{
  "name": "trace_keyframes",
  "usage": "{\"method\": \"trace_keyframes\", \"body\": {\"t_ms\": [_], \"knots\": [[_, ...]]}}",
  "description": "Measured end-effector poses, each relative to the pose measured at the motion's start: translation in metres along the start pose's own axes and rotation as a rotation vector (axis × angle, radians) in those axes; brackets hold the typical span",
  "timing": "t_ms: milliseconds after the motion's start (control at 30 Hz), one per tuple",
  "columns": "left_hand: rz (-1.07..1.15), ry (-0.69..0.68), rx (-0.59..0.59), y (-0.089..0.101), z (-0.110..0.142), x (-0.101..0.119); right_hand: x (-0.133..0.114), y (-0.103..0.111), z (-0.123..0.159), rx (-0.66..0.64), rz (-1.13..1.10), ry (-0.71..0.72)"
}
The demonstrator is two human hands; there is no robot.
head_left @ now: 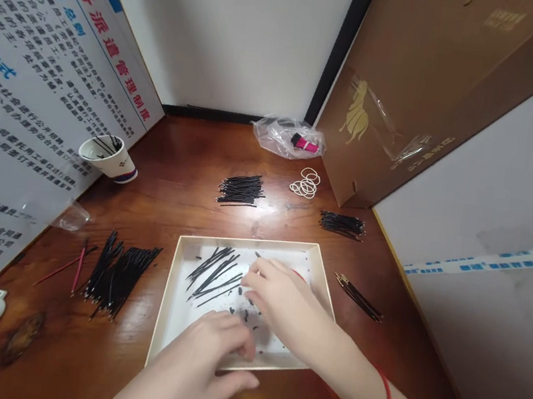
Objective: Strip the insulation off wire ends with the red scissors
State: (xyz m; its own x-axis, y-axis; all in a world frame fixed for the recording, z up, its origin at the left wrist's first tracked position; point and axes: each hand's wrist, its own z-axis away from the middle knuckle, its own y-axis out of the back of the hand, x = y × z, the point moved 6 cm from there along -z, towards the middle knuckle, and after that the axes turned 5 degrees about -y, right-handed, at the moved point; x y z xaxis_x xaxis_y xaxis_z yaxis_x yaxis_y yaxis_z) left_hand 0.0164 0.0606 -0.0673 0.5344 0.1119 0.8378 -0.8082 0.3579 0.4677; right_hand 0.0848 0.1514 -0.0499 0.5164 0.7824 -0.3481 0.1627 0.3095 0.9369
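- your left hand [200, 361] curls inside the white tray [250, 241], grip unclear
- your right hand [281, 296] is over the tray, grip unclear
- black wires [212, 272] lie loose in tray, on the wooden worktop [185, 166]

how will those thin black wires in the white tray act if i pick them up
The thin black wires in the shallow white tray lie nearly straight, so they are probably fairly stiff rather than floppy. They likely weigh little, being so slim. They look round, so they would probably roll or slide apart if pushed.
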Motion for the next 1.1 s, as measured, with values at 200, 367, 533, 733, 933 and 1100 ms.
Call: {"method": "trace_keyframes", "body": {"t_ms": [200,367,533,733,933,1100], "knots": [[-0.116,-0.188,0.418,0.027,0.008,0.007,0.000,-0.012,-0.008,-0.025,0.028,-0.002],[-0.320,-0.216,0.774,0.046,0.018,0.002,-0.012,0.009,0.012,0.107,-0.037,0.046],[-0.206,-0.344,0.770,0.041,0.019,0.008,-0.016,0.020,0.027,0.253,-0.158,0.034],[-0.077,-0.156,0.828,0.051,0.021,0.001,0.030,0.010,0.026,0.261,-0.076,-0.272],[-0.072,-0.067,0.755,0.052,0.015,-0.010,0.043,-0.011,0.022,0.141,-0.012,-0.404],[-0.038,0.109,0.645,0.044,0.006,-0.025,0.039,0.008,0.036,0.254,-0.191,-0.345]]}}
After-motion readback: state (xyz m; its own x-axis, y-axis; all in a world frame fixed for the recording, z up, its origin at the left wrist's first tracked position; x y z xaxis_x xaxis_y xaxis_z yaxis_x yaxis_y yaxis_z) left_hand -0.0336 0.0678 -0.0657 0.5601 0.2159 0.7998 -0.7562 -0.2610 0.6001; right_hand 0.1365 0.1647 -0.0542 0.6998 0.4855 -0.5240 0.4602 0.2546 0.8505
